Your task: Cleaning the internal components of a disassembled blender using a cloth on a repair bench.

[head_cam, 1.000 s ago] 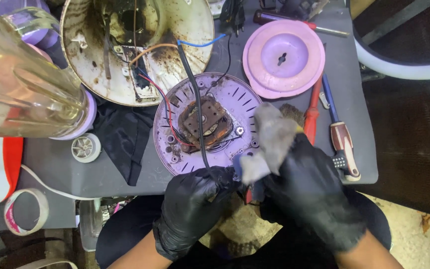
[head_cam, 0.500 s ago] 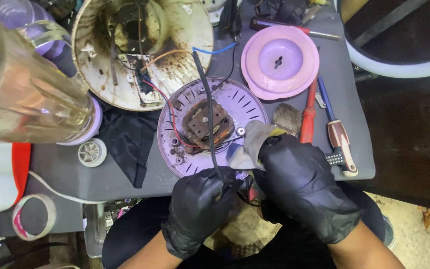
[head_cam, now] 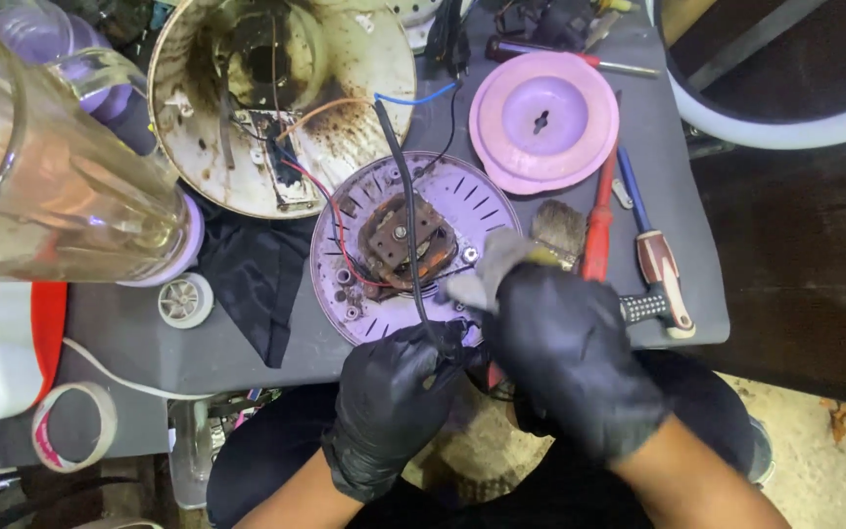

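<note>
Both my hands wear black gloves at the table's near edge. My left hand (head_cam: 394, 402) pinches a black cable (head_cam: 400, 201) that runs up over a round purple motor base (head_cam: 482, 211) with a rusty motor (head_cam: 405, 240) in its middle. My right hand (head_cam: 565, 358) holds a grey rag (head_cam: 487, 274) pressed against the cable just above my left hand. Red, orange and blue wires link the motor to a dirty round housing (head_cam: 345, 118) lying open behind it.
A glass blender jar (head_cam: 51, 206) lies at the left. A purple lid (head_cam: 545, 118), a paint brush (head_cam: 560, 230), a red screwdriver (head_cam: 599, 216) and another screwdriver (head_cam: 653, 260) lie at the right. A black cloth (head_cam: 247, 274), a small white wheel (head_cam: 185, 300) and a tape roll (head_cam: 70, 426) sit left of the base.
The rag in my right hand has slid down the cable toward my left hand. The view has shifted slightly; the motor base stays put.
</note>
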